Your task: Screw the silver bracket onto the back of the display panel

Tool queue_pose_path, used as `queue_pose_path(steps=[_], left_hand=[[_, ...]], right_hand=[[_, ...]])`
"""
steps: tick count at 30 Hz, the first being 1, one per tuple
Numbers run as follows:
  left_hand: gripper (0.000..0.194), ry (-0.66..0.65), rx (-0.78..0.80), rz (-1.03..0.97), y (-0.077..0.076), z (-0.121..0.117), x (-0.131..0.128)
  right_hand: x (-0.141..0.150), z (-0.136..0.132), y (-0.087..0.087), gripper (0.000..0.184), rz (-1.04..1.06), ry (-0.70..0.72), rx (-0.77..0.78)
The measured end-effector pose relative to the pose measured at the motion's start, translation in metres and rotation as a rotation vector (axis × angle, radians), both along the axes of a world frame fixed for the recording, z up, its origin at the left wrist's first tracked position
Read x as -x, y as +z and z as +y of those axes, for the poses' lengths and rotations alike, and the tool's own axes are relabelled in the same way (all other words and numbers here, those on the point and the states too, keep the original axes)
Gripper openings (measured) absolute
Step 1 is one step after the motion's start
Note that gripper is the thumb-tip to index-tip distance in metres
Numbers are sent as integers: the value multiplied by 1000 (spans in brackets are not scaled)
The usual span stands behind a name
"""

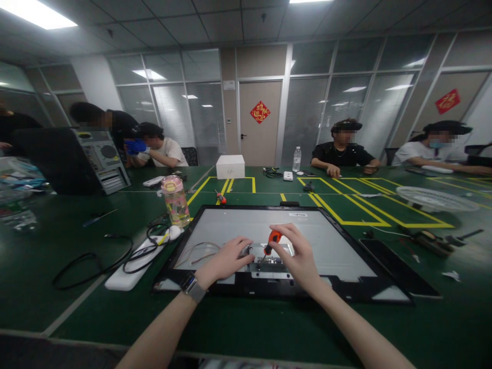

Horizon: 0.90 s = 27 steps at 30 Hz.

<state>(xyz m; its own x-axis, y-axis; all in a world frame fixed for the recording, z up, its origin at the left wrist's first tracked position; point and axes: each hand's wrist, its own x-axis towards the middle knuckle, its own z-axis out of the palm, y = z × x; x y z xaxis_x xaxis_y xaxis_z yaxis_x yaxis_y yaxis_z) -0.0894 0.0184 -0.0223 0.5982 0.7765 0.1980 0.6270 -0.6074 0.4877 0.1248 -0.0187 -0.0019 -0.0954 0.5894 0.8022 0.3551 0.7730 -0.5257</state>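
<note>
A flat display panel (326, 238) with a black frame lies on the table in front of me, its pale grey side up. My right hand (302, 259) grips the orange handle of a screwdriver (274, 238), whose shaft slants down to a metal bracket (265, 275) near the panel's front edge. The tip meets the bracket among small parts too fine to make out. Beside it, my left hand (228, 260) rests with thumb and fingers apart at the bracket's left side, a dark part showing between them. Thin wires (198, 248) run across the panel left of that hand.
On the left are a white power strip (132, 261) with black cables, a pink-lidded bottle (176, 200) and a computer tower (77, 159). A dark slab (400, 266) lies right of the panel. Farther back stand a white box (230, 167) and a water bottle (296, 159). Several people sit or lean across the table.
</note>
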Motion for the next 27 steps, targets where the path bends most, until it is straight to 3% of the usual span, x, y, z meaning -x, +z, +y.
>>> queue_pose_path(steps=[3,10,18,27], left_hand=[[43,0,-1,3,1,-1,0],[43,0,-11,7,0,0,0],[41,-6,-20,7,1,-1,-1],[43,-5,-13,5,-1,0,0]], right_hand=[[0,0,1,28,-3,-46,-19],[-3,2,-2,33,-40,25,11],[-1,2,-4,31,-78,-79,-95],[-2,3,-10,42,-106,25,-22]])
